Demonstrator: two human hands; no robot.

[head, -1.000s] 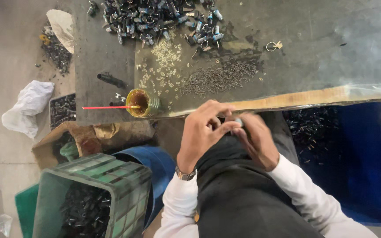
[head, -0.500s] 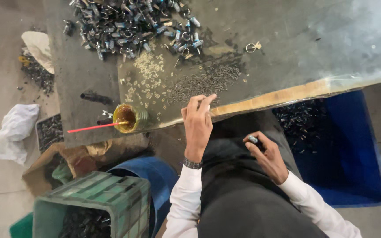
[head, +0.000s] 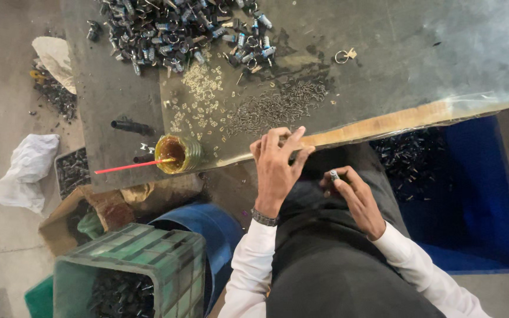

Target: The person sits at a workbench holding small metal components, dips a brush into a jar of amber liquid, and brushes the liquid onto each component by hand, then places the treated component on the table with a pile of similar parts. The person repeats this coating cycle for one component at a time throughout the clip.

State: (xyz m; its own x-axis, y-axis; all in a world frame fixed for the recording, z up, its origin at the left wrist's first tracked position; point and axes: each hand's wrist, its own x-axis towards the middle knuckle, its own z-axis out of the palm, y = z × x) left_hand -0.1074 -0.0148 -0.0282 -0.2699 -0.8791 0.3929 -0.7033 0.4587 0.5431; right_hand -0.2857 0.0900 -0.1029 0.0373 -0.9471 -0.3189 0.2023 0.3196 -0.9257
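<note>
1. While the left hand (head: 276, 168) is raised at the near edge of the counter (head: 384, 70), its fingers are spread and curled loosely, w/ nothing seen held in it; a dark wristband is worn on that arm.
2. A small silvery cylindrical part (head: 334, 175) is pinched between thumb and fingertips of the right hand (head: 353, 197), held over the lap, just below the counter edge.
3. Both hands are kept apart, w/ the right one lower and nearer the body.
4. A heap of dark and bluish metal parts (head: 172, 29) is piled at the far side of the counter; a patch of small dark pins (head: 278, 106) and a scatter of pale small bits (head: 201, 88) are spread nearer.
5. An amber jar (head: 175, 153) w/ a red stick (head: 128, 168) in it is set at the counter's left corner.
6. A blue bin (head: 478, 194) w/ dark parts is placed below on the right; a green crate (head: 131, 271) w/ dark parts is seen at lower left.
</note>
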